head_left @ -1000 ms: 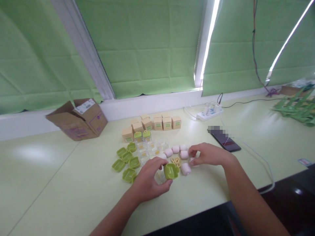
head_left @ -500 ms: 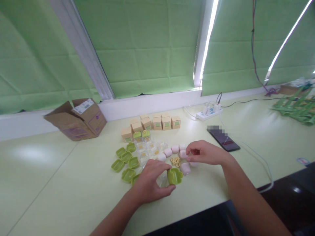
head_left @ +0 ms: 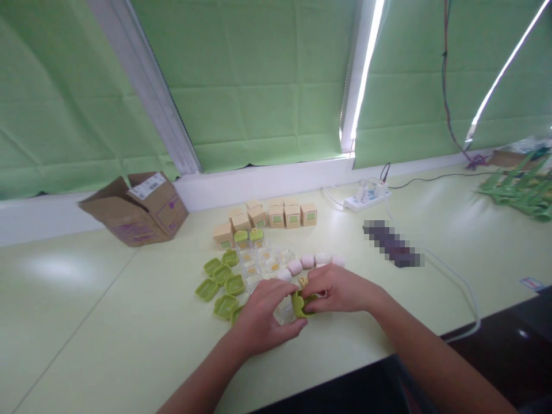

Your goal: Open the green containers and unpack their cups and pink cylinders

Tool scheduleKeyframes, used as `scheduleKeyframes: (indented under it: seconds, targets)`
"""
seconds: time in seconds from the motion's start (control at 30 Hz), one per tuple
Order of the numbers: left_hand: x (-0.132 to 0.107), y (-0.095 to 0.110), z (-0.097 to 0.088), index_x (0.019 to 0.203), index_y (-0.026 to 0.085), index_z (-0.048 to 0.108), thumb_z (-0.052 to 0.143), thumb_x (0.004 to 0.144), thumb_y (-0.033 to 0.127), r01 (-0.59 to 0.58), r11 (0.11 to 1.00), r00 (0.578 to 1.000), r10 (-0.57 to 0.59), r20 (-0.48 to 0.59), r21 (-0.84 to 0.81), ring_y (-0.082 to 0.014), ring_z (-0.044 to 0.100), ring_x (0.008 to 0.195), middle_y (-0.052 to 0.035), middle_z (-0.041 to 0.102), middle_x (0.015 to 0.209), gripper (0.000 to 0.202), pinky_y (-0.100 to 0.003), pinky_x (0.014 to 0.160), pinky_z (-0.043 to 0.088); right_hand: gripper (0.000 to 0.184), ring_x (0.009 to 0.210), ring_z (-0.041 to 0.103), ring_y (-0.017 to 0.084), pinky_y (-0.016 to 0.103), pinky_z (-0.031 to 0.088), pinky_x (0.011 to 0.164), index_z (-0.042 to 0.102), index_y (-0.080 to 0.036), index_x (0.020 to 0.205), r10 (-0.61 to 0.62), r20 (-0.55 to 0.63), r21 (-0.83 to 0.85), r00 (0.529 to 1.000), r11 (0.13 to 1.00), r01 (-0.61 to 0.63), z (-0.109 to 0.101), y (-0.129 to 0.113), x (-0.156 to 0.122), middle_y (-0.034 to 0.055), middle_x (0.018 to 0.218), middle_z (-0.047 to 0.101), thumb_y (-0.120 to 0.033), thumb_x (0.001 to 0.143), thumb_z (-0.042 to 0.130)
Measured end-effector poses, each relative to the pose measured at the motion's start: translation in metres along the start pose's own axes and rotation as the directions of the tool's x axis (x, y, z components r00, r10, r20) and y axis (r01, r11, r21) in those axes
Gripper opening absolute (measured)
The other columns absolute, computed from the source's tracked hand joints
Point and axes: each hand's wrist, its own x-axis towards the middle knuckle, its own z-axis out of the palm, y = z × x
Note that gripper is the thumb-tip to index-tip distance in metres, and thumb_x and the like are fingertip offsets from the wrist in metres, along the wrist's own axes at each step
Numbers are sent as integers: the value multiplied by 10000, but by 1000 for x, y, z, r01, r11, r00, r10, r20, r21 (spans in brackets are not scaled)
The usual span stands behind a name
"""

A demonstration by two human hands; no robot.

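Observation:
Between its thumb and fingers, my left hand [head_left: 266,316] grips a small green lid [head_left: 298,306] with its hollow side towards the right. The closed fingers of my right hand [head_left: 347,288] reach into that hollow; whatever they pinch, if anything, is hidden. Yellow loops [head_left: 303,282] show partly behind my right hand. An arc of pale pink and white barrel-shaped pieces [head_left: 294,267] lies beyond both hands. Clear cups [head_left: 272,263], some with yellow bits inside, stand past my left hand. Several more green lids [head_left: 207,289] lie hollow side up to its left.
Small cardboard boxes [head_left: 292,217] stand in rows at the back, near two green-topped cups [head_left: 256,237]. A large open carton [head_left: 149,210] sits back left. Towards the right are a power strip [head_left: 366,198], a blurred-out phone [head_left: 392,244] and a white cable [head_left: 468,287].
My right hand has moved left and down from the pink pieces, and its fingers are now inside the green lid. My left hand keeps hold of the lid, which has turned a little.

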Motion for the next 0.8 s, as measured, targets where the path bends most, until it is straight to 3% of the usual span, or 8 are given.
scheduleKeyframes:
  seconds: [0.27, 0.8]
  targets:
    - [-1, -2, 1, 1093, 216, 553, 691, 710, 312, -12, 1000, 1000, 13, -19, 22, -218, 597, 936, -69, 653, 1008, 417, -381, 839, 474, 246, 594, 481, 98, 225, 325, 570, 621, -175, 648, -47, 0, -177, 999, 983, 46, 10, 3, 3, -15, 629, 579, -306, 849, 568]
    - [2, -1, -1, 1056, 203, 561, 682, 700, 290, -24, 998, 998, 27, -52, 60, -209, 598, 869, -60, 653, 950, 386, -361, 785, 479, 319, 567, 466, 106, 249, 289, 535, 616, -194, 679, -141, -25, -374, 990, 920, 122, 17, 10, 4, -8, 617, 584, -331, 919, 457]
